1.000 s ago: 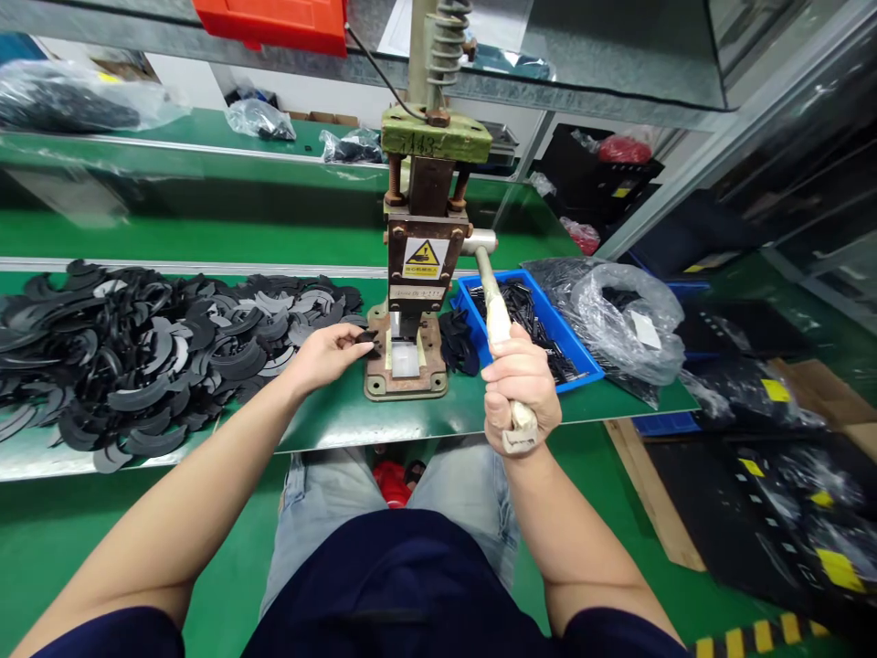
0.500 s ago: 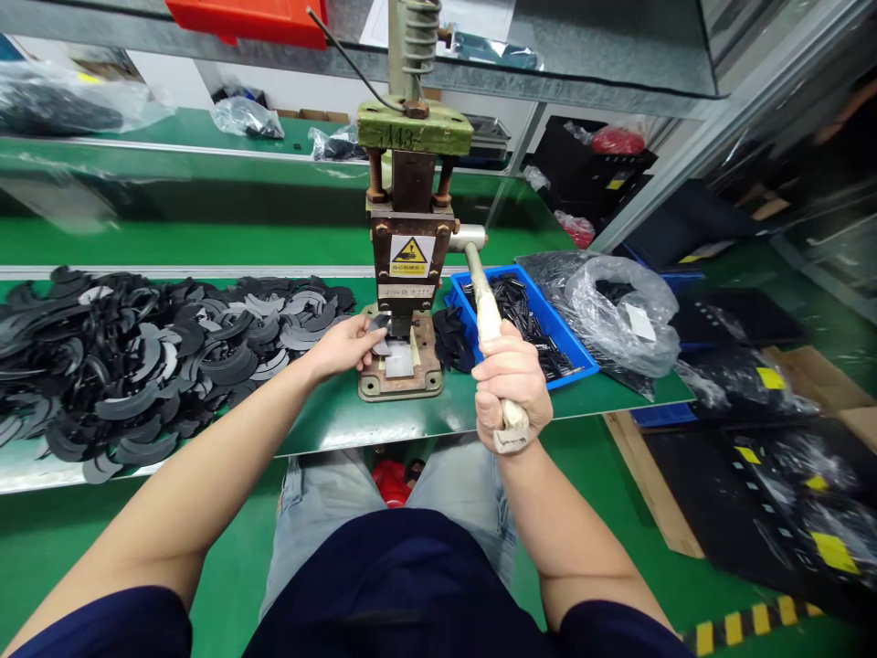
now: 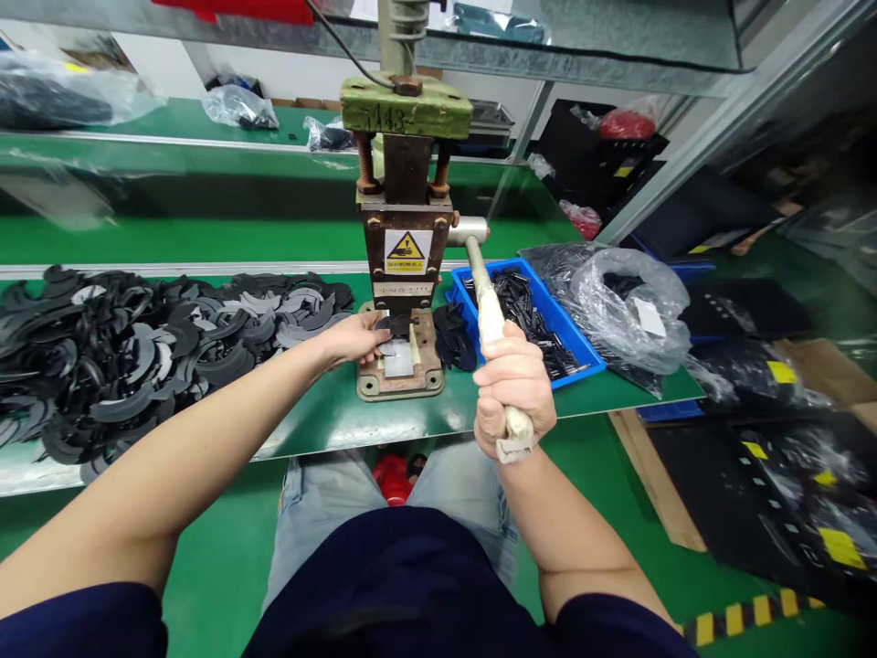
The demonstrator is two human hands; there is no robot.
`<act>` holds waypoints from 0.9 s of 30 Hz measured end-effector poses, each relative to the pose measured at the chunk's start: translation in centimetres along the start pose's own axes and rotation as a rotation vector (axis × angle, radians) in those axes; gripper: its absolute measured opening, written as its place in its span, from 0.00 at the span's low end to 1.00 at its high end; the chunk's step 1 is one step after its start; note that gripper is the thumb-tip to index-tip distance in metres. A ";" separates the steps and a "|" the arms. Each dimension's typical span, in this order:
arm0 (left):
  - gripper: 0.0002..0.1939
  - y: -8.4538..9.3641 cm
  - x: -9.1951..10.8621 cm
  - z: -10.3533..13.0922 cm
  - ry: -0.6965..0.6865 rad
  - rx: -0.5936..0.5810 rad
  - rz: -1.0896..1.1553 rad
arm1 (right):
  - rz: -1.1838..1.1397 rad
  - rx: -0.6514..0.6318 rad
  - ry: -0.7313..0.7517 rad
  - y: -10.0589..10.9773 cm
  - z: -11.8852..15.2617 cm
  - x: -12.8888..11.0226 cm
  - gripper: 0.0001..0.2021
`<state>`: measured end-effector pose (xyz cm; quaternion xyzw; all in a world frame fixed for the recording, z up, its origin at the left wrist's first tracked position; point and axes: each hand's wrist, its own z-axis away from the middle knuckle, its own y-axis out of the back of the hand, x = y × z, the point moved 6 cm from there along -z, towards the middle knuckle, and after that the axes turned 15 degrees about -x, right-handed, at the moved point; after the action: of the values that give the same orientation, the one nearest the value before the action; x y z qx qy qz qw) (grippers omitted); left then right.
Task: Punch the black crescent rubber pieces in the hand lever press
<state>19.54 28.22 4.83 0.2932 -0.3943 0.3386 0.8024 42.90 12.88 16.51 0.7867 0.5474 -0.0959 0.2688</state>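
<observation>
A hand-lever press (image 3: 406,219) with a green top block and a warning label stands on the bench. My left hand (image 3: 361,339) pinches a dark curved strip (image 3: 392,348) at the press base, under the ram. Part of the strip is hidden by my fingers. My right hand (image 3: 513,388) is wrapped round the press lever (image 3: 489,315), whose grip is bound in pale tape. Beneath the ram lies a light metal plate (image 3: 398,366) on the base.
Many loose black curved pieces (image 3: 137,366) cover the bench on the left. Right of the press are dark pieces (image 3: 452,334), a blue bin (image 3: 582,356) with black parts, and a clear plastic bag (image 3: 627,306). A metal shelf (image 3: 603,68) runs overhead.
My left hand has shifted slightly, and the dark curved strip now lies flatter and further in under the ram. My right hand keeps its hold on the lever. The view has tilted a little.
</observation>
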 end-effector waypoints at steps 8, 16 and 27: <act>0.17 0.0 1.1 0.8 -0.155 -0.109 0.018 | 0.012 0.010 0.161 0.2 -1.3 -1.5 0.03; 0.19 7.6 -1.8 6.5 -0.295 0.245 -0.871 | 0.017 0.007 0.144 0.2 -1.1 -1.4 0.04; 0.24 3.2 -3.2 5.2 -0.182 0.283 -1.308 | 0.020 -0.009 0.154 0.3 -1.4 -1.7 0.05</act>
<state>13.30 25.30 5.53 0.6012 -0.1536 -0.1943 0.7597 42.28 12.14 18.52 0.7958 0.5591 -0.0301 0.2307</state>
